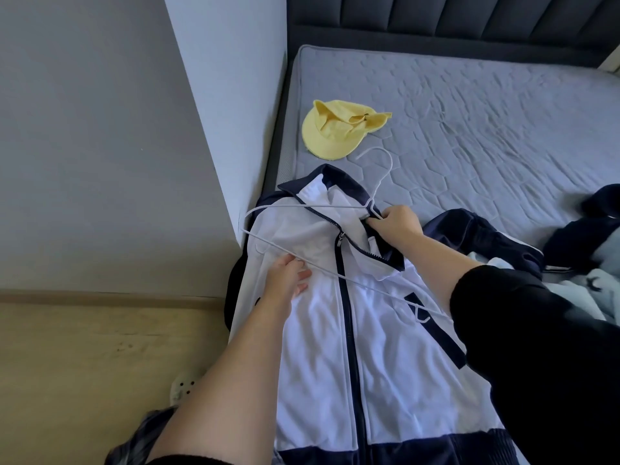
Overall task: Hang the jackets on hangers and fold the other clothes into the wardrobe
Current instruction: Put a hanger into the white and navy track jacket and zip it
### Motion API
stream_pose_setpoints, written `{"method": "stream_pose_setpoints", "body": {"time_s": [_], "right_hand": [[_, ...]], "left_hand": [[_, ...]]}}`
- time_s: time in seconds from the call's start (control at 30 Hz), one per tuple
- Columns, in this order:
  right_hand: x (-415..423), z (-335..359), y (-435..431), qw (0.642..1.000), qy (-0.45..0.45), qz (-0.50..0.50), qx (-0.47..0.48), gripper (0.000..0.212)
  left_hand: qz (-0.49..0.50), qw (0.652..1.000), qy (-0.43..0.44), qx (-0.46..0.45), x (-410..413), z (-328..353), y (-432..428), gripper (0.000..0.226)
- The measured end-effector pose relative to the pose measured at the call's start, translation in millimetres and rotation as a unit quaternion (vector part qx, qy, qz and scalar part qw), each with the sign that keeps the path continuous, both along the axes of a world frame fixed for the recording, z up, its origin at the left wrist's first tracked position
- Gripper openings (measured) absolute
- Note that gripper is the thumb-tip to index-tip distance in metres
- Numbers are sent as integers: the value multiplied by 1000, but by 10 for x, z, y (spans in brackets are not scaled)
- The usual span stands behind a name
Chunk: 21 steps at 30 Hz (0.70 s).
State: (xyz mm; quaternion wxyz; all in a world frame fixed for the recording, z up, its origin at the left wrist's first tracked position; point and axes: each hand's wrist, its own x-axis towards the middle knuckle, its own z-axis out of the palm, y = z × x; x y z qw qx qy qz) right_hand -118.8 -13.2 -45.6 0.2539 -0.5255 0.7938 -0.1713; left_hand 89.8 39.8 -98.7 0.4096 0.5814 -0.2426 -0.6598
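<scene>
A white jacket (335, 347) with navy collar, zip and hem lies front-up on the near left corner of the bed. A white wire hanger (285, 205) lies across its chest, hook pointing toward the headboard. My left hand (288, 276) rests on the jacket's left chest and pinches the hanger's lower bar. My right hand (397, 221) grips the navy collar at the hanger's neck, where the zip is open.
A yellow cap (330, 135) lies on the grey quilted mattress (486, 129) beyond the jacket. Dark navy and pale blue clothes (580, 256) are heaped at the right. A grey wall (100, 129) and wood floor (84, 364) border the bed's left side.
</scene>
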Motion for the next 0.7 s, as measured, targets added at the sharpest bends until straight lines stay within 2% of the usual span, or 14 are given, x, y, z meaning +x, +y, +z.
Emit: {"method": "stream_pose_setpoints", "body": {"time_s": [0.1, 0.17, 0.23, 0.3, 0.4, 0.5, 0.57, 0.63, 0.7], "right_hand": [[-61, 68, -22, 999, -25, -26, -36, 27], [-79, 161, 0, 998, -41, -27, -47, 23], [-125, 281, 59, 991, -118, -19, -51, 17], [-188, 434, 152, 975, -217, -1, -45, 34], [-292, 698, 280, 956, -288, 33, -42, 36], [-345, 991, 424, 918, -391, 66, -14, 39], [-358, 1194, 534, 894, -438, 94, 0, 45], [-348, 1376, 647, 871, -477, 119, 10, 50], [-306, 1554, 766, 857, -490, 157, 25, 39]], "left_hand": [[-26, 999, -24, -10, 13, 11, 11, 19], [-58, 997, -42, -25, 21, 51, 33, 26], [-80, 993, -73, -48, 25, 151, 77, 26], [-61, 989, -110, -82, 61, 265, 95, 27], [55, 978, -149, -131, 195, 482, 116, 33], [147, 960, -182, -154, 371, 701, 199, 33], [154, 952, -204, -170, 467, 811, 248, 33], [118, 943, -245, -192, 535, 933, 285, 32], [60, 937, -279, -204, 538, 1080, 323, 32]]}}
